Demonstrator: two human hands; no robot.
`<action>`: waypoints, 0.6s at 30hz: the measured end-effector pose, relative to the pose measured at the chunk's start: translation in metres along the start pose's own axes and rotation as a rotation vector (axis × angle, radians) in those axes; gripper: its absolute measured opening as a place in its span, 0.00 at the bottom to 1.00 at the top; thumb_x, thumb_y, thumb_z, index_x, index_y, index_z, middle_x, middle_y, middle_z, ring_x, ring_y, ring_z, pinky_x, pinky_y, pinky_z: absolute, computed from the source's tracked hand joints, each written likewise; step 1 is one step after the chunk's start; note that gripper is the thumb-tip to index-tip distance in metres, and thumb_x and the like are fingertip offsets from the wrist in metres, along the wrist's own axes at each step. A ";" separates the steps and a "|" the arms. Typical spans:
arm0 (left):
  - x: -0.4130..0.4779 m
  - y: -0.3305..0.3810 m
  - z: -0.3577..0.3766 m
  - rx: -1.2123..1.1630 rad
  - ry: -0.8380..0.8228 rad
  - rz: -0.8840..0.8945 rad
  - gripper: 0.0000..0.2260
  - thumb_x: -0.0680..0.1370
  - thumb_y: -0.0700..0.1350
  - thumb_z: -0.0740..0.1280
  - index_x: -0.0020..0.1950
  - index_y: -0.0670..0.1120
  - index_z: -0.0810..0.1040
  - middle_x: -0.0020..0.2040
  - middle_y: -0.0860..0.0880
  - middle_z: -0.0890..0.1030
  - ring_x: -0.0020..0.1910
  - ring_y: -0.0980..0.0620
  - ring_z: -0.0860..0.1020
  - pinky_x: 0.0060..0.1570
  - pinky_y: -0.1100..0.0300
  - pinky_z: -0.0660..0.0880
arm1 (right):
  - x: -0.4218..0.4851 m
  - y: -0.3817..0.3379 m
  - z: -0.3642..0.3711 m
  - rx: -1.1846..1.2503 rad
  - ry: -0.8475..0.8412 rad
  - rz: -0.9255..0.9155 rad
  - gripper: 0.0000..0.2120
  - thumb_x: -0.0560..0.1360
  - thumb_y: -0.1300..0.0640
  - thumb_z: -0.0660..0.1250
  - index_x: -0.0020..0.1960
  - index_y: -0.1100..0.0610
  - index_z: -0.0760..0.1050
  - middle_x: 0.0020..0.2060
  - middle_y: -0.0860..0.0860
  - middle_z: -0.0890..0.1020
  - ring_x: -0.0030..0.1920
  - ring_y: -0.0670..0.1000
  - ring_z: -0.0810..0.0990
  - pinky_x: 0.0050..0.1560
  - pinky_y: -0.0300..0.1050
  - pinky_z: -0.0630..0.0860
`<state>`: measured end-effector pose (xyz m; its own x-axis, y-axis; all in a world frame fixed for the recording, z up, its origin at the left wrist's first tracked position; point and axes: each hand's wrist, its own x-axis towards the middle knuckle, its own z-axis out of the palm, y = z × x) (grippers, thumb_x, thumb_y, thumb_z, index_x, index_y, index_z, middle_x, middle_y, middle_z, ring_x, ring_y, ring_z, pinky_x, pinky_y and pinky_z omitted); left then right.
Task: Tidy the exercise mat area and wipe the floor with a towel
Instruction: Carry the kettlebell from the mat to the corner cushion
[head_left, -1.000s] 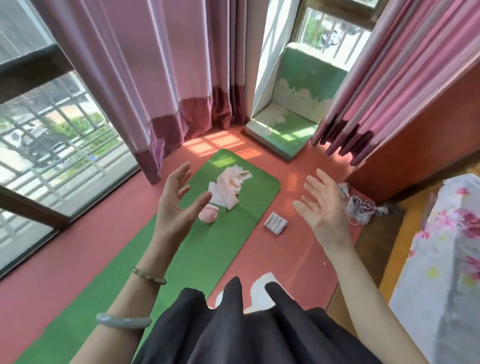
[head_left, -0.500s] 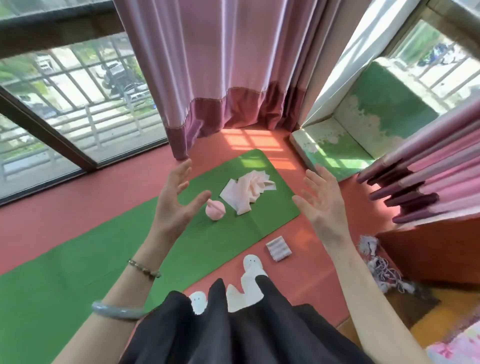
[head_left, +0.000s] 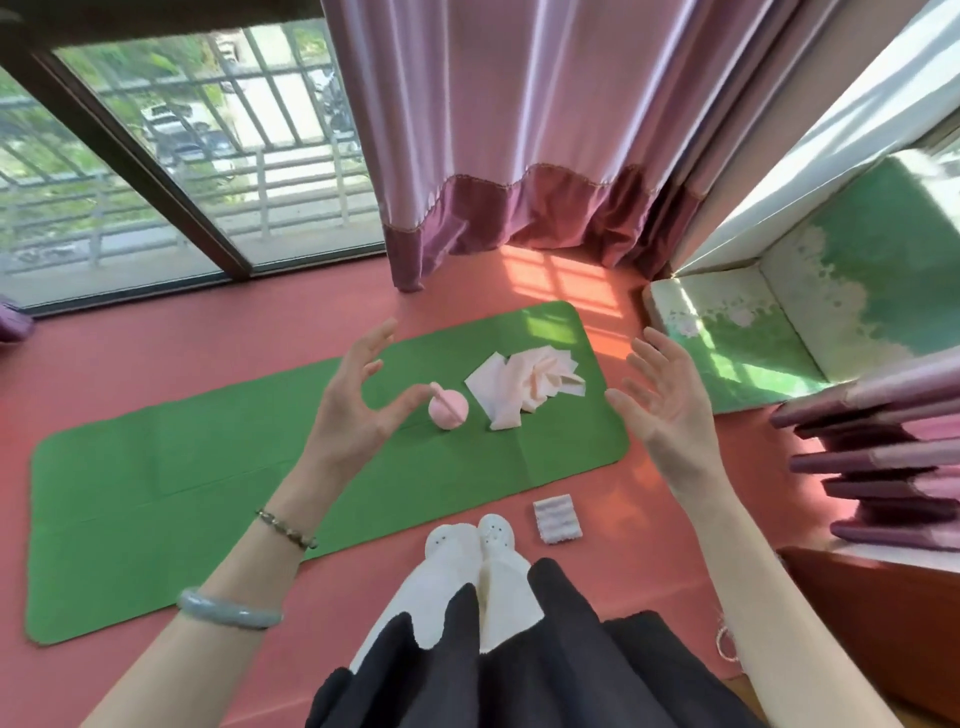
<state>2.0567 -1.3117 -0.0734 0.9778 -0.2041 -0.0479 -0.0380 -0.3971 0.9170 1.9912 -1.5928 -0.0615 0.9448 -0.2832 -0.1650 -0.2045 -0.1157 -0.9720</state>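
A green exercise mat (head_left: 208, 467) lies across the red floor (head_left: 156, 353). On its right part sit a small pink kettlebell (head_left: 448, 408) and a crumpled pale pink towel (head_left: 524, 387). A small folded striped cloth (head_left: 556, 518) lies on the floor just off the mat's near edge. My left hand (head_left: 358, 410) hovers above the mat, left of the kettlebell, fingers spread and empty. My right hand (head_left: 662, 405) is raised at the mat's right end, palm open, holding nothing.
Pink curtains (head_left: 519, 156) hang behind the mat and at the right (head_left: 878, 467). A green cushioned window seat (head_left: 753, 332) stands at the right rear. Large windows (head_left: 130, 171) line the back left. My white slippers (head_left: 472, 538) stand at the mat's near edge.
The view has swung left and down, so the whole mat now lies crosswise in front of me. Both hands stay raised, open and empty.
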 end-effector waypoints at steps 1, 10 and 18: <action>0.003 -0.005 -0.001 0.015 -0.007 -0.005 0.32 0.69 0.49 0.72 0.71 0.47 0.65 0.68 0.55 0.70 0.67 0.63 0.68 0.66 0.68 0.64 | 0.005 0.002 0.001 -0.002 -0.005 0.006 0.31 0.71 0.67 0.70 0.67 0.47 0.64 0.66 0.50 0.72 0.67 0.46 0.70 0.65 0.42 0.70; 0.043 -0.083 -0.001 0.174 -0.074 -0.067 0.23 0.77 0.39 0.66 0.71 0.46 0.66 0.68 0.53 0.70 0.66 0.57 0.68 0.67 0.61 0.63 | 0.060 0.059 0.042 -0.075 -0.046 0.112 0.28 0.71 0.68 0.70 0.66 0.50 0.67 0.58 0.46 0.76 0.62 0.45 0.74 0.63 0.41 0.71; 0.101 -0.249 0.058 0.427 -0.263 -0.209 0.22 0.79 0.44 0.63 0.72 0.46 0.63 0.71 0.47 0.68 0.71 0.49 0.64 0.71 0.57 0.57 | 0.146 0.206 0.105 -0.277 -0.224 0.188 0.25 0.72 0.65 0.69 0.67 0.56 0.68 0.62 0.52 0.75 0.61 0.47 0.74 0.62 0.42 0.72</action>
<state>2.1529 -1.2853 -0.3300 0.8909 -0.2770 -0.3599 0.0181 -0.7701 0.6377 2.1136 -1.5583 -0.3029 0.9104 -0.1127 -0.3982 -0.4118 -0.3423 -0.8445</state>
